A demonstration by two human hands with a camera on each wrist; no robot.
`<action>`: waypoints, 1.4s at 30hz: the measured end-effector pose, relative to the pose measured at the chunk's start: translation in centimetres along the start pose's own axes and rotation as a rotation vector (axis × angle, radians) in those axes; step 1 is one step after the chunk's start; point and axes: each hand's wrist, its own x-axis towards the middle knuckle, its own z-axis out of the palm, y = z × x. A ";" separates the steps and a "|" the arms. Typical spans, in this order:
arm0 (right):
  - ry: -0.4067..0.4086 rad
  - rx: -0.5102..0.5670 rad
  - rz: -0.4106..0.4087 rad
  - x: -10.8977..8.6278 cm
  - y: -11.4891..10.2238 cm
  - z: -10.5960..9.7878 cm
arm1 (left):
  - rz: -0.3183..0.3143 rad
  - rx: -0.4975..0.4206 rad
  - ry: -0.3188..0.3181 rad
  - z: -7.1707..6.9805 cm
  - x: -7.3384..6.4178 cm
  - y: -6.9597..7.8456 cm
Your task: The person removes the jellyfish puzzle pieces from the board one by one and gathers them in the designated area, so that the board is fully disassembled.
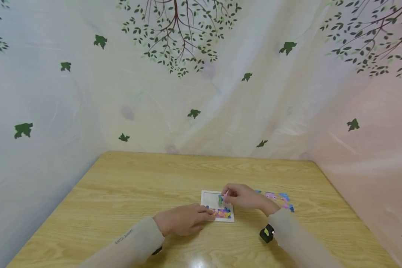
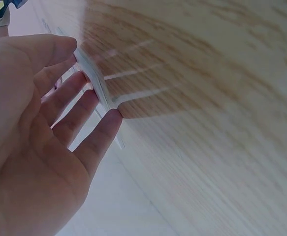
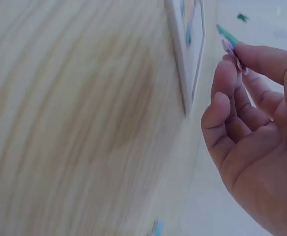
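A white-rimmed puzzle tray [image 1: 225, 220] lies on the table, with several joined pink, yellow and blue puzzle pieces [image 1: 226, 214] along its near side. My left hand [image 1: 186, 219] rests at the tray's near left corner, its fingers loosely extended; the left wrist view has the fingertips [image 2: 114, 117] along the tray's edge. Over the tray's right part, my right hand [image 1: 242, 196] pinches a pink and green puzzle piece [image 3: 227, 44] between thumb and fingers. In the right wrist view this piece appears edge-on, tilted up from the tray, its picture side mostly hidden.
Several loose puzzle pieces [image 1: 284, 196] lie right of the tray, partly hidden behind the right forearm. The wooden table [image 1: 137, 178] stretches around the tray on all sides. A pale curtain [image 1: 160, 123] printed with leaves and branches encloses the back and both sides.
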 end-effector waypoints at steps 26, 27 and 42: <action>0.049 0.078 0.200 -7.8 4.4 -5.0 | -0.012 -0.057 0.003 -0.3 -0.1 -0.5; 0.057 0.071 0.206 -7.8 4.3 -5.0 | -0.012 -0.056 0.002 -0.3 -0.1 -0.5; 0.092 0.040 0.214 -7.9 5.0 -4.7 | 0.015 -0.045 0.022 0.1 0.0 -0.4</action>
